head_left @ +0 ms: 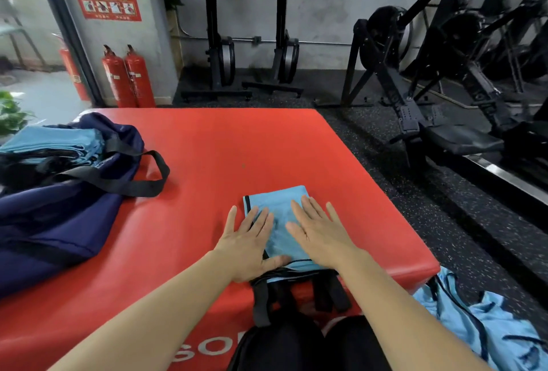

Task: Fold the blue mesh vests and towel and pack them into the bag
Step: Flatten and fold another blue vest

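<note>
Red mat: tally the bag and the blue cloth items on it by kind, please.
Navy fabric bag with black straps: 1
Stack of folded light-blue cloths at the bag's mouth: 1
Folded light-blue mesh vest under left hand and right hand: 1
Total: 3

vest: matt cloth, perhaps mesh | mat: smooth, slightly glossy vinyl | bag: matt fabric
</note>
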